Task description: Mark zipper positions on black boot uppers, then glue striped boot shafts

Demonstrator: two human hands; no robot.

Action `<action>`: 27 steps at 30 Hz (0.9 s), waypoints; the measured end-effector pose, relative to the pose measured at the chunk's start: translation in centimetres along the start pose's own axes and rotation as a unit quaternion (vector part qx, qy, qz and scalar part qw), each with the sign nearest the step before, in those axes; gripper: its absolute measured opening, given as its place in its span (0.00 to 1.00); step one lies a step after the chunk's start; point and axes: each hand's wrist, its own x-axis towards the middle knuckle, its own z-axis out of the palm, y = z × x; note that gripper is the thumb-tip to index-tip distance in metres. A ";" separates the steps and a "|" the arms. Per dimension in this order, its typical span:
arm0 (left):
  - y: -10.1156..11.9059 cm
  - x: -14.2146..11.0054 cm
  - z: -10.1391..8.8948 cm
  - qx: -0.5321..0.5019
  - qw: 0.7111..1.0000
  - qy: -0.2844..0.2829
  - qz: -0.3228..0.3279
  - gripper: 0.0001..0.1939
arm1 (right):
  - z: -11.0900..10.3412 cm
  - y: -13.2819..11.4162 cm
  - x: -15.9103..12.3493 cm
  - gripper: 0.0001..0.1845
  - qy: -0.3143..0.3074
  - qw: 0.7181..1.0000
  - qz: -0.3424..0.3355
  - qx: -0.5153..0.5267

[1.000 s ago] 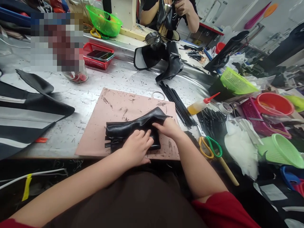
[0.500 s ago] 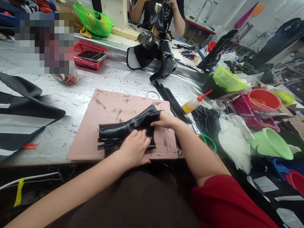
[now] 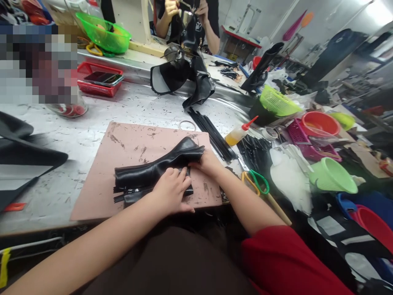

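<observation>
A black leather boot upper (image 3: 153, 166) lies on its side on a pinkish-brown board (image 3: 92, 188), its zipper (image 3: 132, 191) and frayed tape ends towards the left. My left hand (image 3: 173, 188) rests over the lower part of the upper, fingers stretched across the leather and thumb spread near the board's front edge. With my right hand (image 3: 208, 162) I grip the upper's right end between thumb and fingers; some of those fingertips are hidden behind the leather.
Right of the board lie black strips (image 3: 211, 133), a glue bottle (image 3: 236, 135) with a red nozzle, and green-and-orange-handled scissors (image 3: 256, 178). A red basket (image 3: 101, 88) holds a phone. Other black leather pieces (image 3: 201, 90) hang over the bench rail, before another person (image 3: 187, 24).
The view has shifted, moving most things leftward. The upper's right end has been turned and folded differently in my right hand, while my left hand stays on the leather.
</observation>
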 end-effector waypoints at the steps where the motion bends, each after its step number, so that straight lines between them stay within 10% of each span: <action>1: 0.0 0.3 -0.1 0.006 1.000 -0.005 0.002 0.45 | -0.6 0.5 -0.6 0.12 0.005 0.999 0.035 -0.016; 8: 0.0 2.4 -0.9 0.029 0.999 -0.018 0.016 0.42 | -4.7 5.4 -4.7 0.07 0.006 0.929 0.370 0.014; 12: 0.6 0.7 -0.1 0.017 0.999 0.031 -0.002 0.39 | -3.7 5.1 -2.3 0.10 -0.057 0.931 0.361 0.011; 18: 0.7 -8.3 2.5 -0.019 0.977 0.209 -0.046 0.21 | -4.5 3.8 -1.1 0.07 -0.078 0.928 0.364 -0.014; 27: 0.4 -12.6 4.9 -0.038 0.976 0.194 -0.097 0.20 | -2.0 3.7 -0.3 0.15 -0.100 0.914 0.381 -0.100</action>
